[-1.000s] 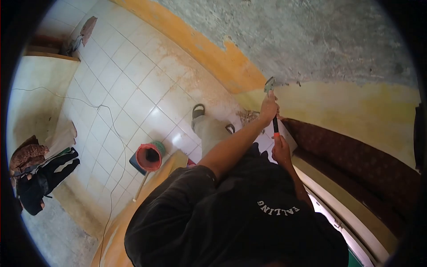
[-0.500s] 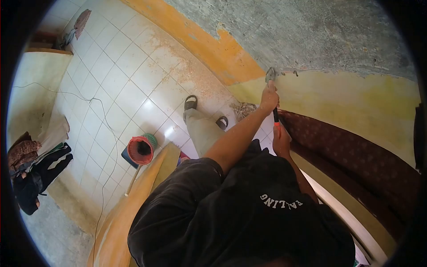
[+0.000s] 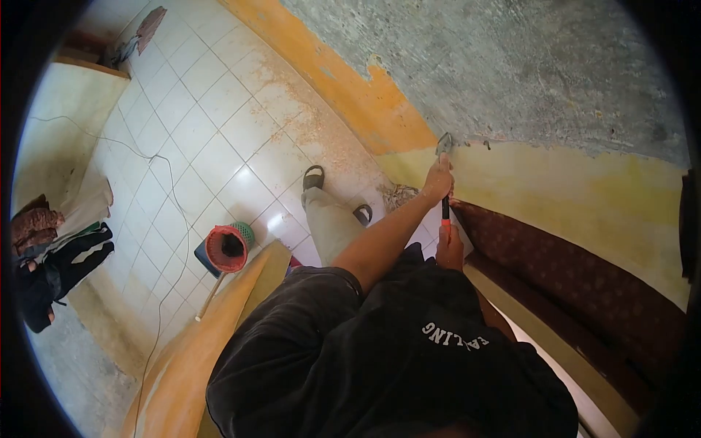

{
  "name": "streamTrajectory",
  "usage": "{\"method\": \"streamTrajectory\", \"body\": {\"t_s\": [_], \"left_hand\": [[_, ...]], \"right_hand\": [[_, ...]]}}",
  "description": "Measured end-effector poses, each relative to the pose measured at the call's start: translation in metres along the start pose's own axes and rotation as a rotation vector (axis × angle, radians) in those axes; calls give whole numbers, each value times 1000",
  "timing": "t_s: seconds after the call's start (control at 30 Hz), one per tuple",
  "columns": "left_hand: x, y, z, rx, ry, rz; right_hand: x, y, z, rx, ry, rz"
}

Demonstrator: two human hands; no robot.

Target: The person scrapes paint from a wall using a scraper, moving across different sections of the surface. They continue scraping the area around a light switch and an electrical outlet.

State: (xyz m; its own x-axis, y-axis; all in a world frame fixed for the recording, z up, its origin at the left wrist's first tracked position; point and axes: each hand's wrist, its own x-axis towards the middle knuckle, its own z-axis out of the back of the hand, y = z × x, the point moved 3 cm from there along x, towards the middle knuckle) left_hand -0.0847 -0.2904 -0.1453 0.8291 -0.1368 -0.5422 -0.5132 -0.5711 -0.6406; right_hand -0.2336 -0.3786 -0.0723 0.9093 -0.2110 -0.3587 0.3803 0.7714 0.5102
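Note:
With both my hands I grip a long-handled scraper (image 3: 446, 209), its handle black with an orange-red end. My left hand (image 3: 439, 181) is wrapped around the upper handle, close behind the metal blade. Lower down, my right hand (image 3: 450, 249) is closed around the orange-red end. The blade lies at the wall (image 3: 526, 80), where rough grey surface meets yellow paint (image 3: 555, 182) and a strip of orange paint (image 3: 394, 98). A small dark mark shows on the wall just right of the blade.
Paint flakes (image 3: 292, 109) litter the white tiled floor (image 3: 197, 128). A red basket (image 3: 226, 249) stands left of my legs, and a thin cable (image 3: 172, 171) crosses the tiles. Dark patterned cloth (image 3: 569, 270) lies along the right wall. Clothes (image 3: 66, 263) hang at far left.
The scraper blade and both hands sit slightly lower in the view, which has shifted a little. The right hand is nearer my body's midline, and both hands keep their grip.

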Motion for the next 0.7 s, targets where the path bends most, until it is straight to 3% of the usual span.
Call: {"method": "streamTrajectory", "body": {"t_s": [0.07,0.2,0.27,0.33,0.4,0.43,0.53,0.7], "left_hand": [[-4,-1,-3,-13,5,-19],[-2,-9,-5,21,39,-142],[-5,-4,-2,49,37,-9],[-6,-3,2,60,18,13],[-5,-1,3,107,18,-133],[-3,2,4,93,26,-109],[-4,6,4,18,102,2],[-7,2,0,-1,103,-28]], "right_hand": [[-2,-6,-1,1,10,-8],[0,5,2,-4,-86,225],[5,-29,-16,136,78,-14],[7,-37,-31,371,105,-14],[0,-27,-31,453,130,-105],[1,-28,-36,551,127,-112],[-7,-14,-31,590,167,-104],[0,-21,-26,649,250,-219]]}}
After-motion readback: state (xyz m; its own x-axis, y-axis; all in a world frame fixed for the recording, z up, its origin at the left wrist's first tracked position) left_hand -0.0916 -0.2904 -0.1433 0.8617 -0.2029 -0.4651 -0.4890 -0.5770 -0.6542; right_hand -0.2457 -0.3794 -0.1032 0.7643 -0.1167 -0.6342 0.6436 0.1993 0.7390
